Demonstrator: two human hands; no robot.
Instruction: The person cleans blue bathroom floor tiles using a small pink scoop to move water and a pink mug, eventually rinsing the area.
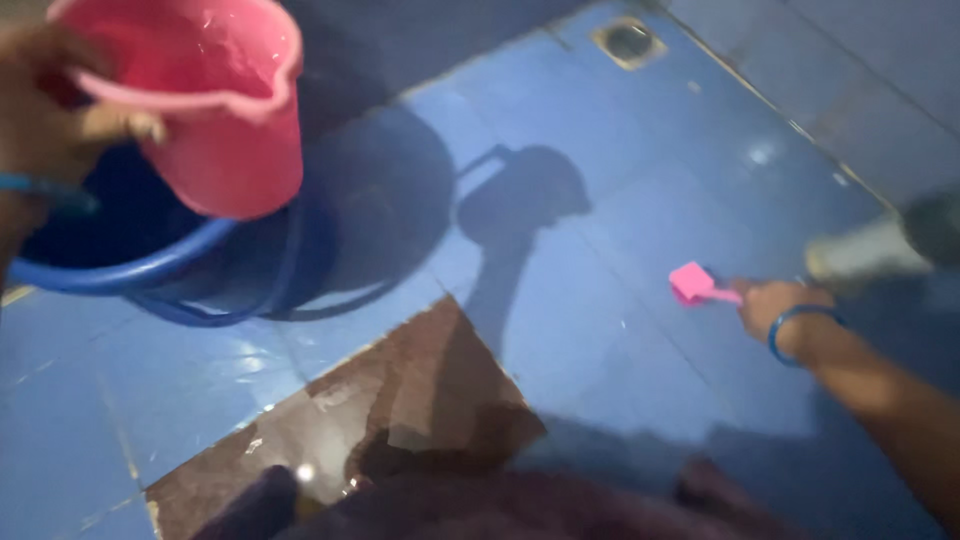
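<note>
Left hand [45,120] grips the light, wet, probably slippery mug [200,100] by its rim; right hand [775,305] is closed around the stiff brush [692,283].

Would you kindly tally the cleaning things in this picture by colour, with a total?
Pink: 2, the jug in the left hand and the brush in the right hand
Blue: 1, the bucket
Total: 3

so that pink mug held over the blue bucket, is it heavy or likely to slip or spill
The pink mug looks like thin rigid plastic, so probably light when empty. Its inside glistens wet, so it may be slippery and carry some water weight. The left hand grips it by the rim, tilted above the blue bucket, so any contents would likely spill there or onto the blue tiled floor.
</note>
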